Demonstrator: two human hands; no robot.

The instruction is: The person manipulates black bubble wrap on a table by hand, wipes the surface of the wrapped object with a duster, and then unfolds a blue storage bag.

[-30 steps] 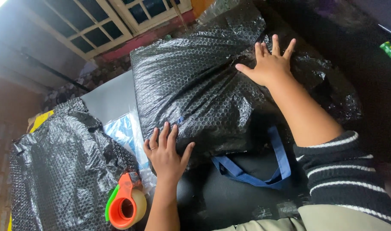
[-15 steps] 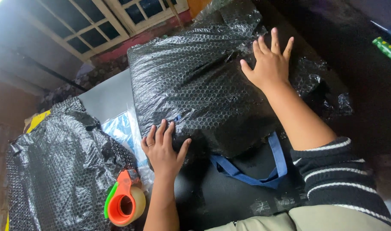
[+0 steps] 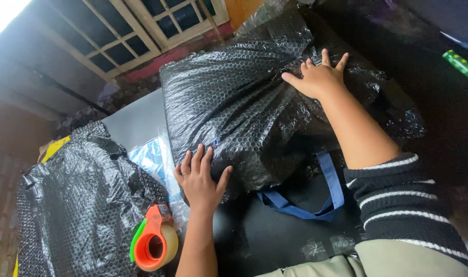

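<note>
Black bubble-wrapped bundle [image 3: 244,107] at centre of dark tabletop [image 3: 275,241], large and cushion-shaped, wrap gathered into creases at far right end.

Against earlier frames: right hand [image 3: 318,78] shifted slightly inward along bundle's top, fingers less fanned than half a second ago, now drawn closer together over the gathered wrap. Left hand [image 3: 199,178] much the same spot at bundle's near edge, fingertips crept a little further onto the wrap. Bundle itself seemingly unmoved; tape dispenser and blue strap as before.

Right hand: palm down on upper right of bundle, thumb pointing left, fingers spread and flat, pressing, not closed round anything. Forearm running diagonally down to striped black-and-white sleeve [image 3: 408,205] at lower right.

Left hand: palm down, open, fingers extended against bundle's near-left edge, thumb splayed right, ring on one finger. Nothing gripped; touching wrap only. Forearm straight down from bundle toward frame bottom.

Around bundle: blue strap [image 3: 311,202] looping out from beneath its near side. Orange and green tape dispenser [image 3: 153,244] left of left forearm, below bundle. Second black bubble-wrapped bundle [image 3: 75,205] well left. Clear plastic bag with blue contents [image 3: 154,156] between the two bundles. Window with white grille [image 3: 141,31] beyond bundle's far side.
</note>
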